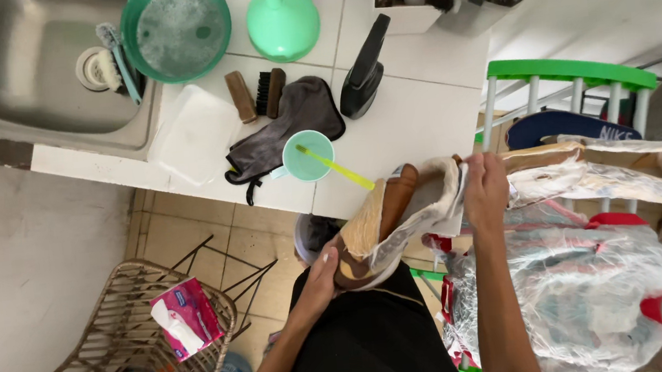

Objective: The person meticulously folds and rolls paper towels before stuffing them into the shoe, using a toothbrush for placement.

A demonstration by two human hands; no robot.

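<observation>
Gripping a tan shoe [400, 216] with both hands: left hand [320, 281] cupping the heel, right hand [486, 190] pinching the far-right rim, near the counter [421, 103].

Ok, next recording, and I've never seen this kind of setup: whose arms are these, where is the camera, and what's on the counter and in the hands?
There is no machine here. The single picture comes from a camera worn on a person's head, looking down, so the two bare arms coming up from the bottom edge are the wearer's own. The left hand supports a tan and brown shoe from below, and the right hand grips its upper edge together with a pale cloth. Beyond them is a white tiled counter with a steel sink, a green basin of soapy water, a green funnel, brushes, a dark cloth, a black spray bottle and a green cup with a yellow toothbrush. A wicker chair holding a pink packet stands lower left.
</observation>
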